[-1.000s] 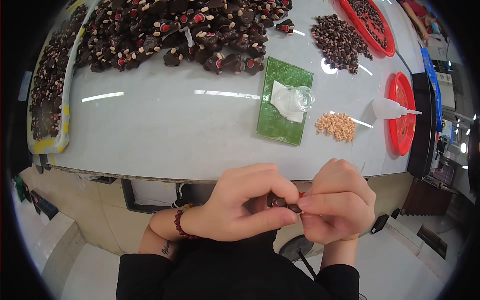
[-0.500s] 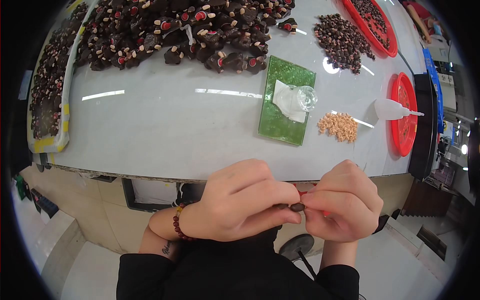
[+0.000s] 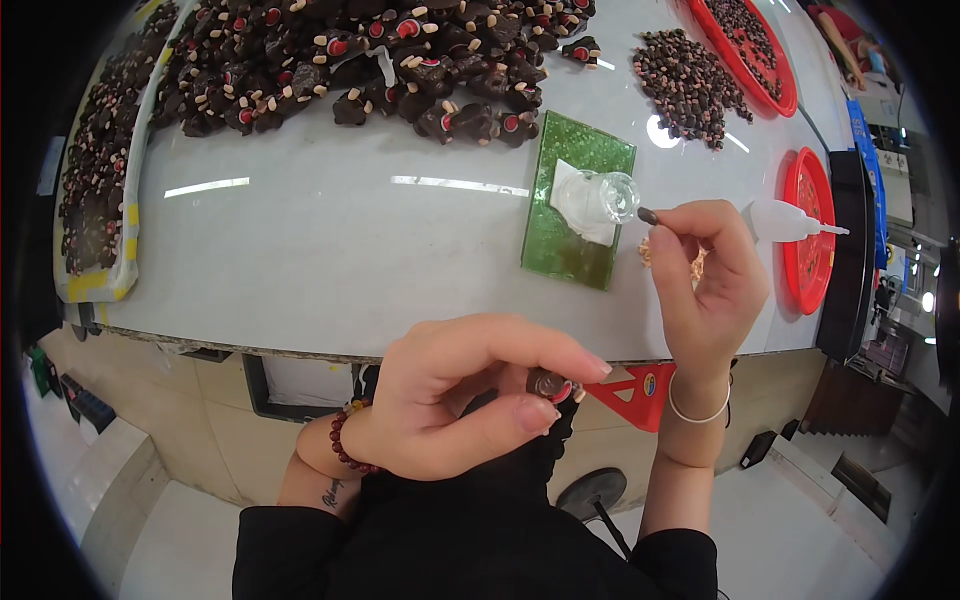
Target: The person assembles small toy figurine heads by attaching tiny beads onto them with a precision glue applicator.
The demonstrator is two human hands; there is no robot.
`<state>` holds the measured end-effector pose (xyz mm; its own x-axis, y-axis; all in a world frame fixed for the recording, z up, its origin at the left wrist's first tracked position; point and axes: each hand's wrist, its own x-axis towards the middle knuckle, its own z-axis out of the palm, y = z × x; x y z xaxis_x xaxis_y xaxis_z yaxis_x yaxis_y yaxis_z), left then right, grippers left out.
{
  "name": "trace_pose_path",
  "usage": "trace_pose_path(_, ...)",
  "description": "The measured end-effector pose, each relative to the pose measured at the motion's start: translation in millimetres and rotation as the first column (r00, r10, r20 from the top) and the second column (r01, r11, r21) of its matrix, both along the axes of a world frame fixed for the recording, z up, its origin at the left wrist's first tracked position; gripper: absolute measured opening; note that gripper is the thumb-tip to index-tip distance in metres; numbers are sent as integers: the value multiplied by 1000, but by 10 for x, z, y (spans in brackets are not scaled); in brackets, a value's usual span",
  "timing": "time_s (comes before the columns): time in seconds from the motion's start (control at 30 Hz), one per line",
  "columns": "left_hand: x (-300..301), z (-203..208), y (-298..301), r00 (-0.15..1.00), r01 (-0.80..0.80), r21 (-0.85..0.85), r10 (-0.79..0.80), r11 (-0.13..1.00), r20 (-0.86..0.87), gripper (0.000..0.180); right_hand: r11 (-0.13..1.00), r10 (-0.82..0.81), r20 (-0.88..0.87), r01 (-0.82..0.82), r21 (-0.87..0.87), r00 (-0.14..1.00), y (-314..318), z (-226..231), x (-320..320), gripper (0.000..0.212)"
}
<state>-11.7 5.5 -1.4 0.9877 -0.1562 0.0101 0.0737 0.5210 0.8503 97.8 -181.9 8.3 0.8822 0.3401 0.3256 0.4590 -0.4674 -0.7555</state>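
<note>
Below the table's front edge, my left hand [image 3: 450, 400] is closed around a small dark brown figure [image 3: 546, 383] with red and beige parts, its fingers hiding much of it. Over the right side of the table, my right hand [image 3: 712, 275] pinches a small dark oval piece [image 3: 648, 215] between thumb and fingertip. That piece is beside the rim of a small clear cup [image 3: 618, 196], lying tilted on a white pad [image 3: 572, 205] on a green slab [image 3: 560, 262]. Beneath my right hand, a pile of tiny beige bits [image 3: 646, 254] is partly covered.
A large heap of dark brown figures [image 3: 430, 70] spreads across the far left, beside a filled white tray [image 3: 127, 240]. Small dark pieces [image 3: 685, 85] lie at the far right by a red tray [image 3: 782, 92]. A white squeeze bottle [image 3: 778, 222] rests against another red tray [image 3: 820, 270].
My right hand has moved up and away from my left hand to the clear cup, carrying the dark oval piece. My left hand stays low; the figure in it now shows.
</note>
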Motion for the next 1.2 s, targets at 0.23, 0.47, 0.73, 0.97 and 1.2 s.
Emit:
trace_pose_path(0.23,37,-1,-13,998,-53,-143,57,988,23,31,995,39,92,-31,-90,995,61,18,29,7)
trace_pose_path(0.47,4,-56,-9,996,-10,-171,-4,985,-85,40,989,55,149,-33,-144,987,74,41,29,8)
trace_pose_path(0.73,0,-59,-41,998,-4,-210,-8,978,-58,52,978,200,371,-208,-19,907,41,273,-254,27)
trace_pose_path(0.97,69,14,33,982,166,51,-170,985,87,59,943,322,453,-237,-234,832,39,411,-573,34)
trace_pose_path(1.2,39,45,11,987,27,215,-60,976,151,41,924,358,502,-222,-311,787,43,367,-557,28)
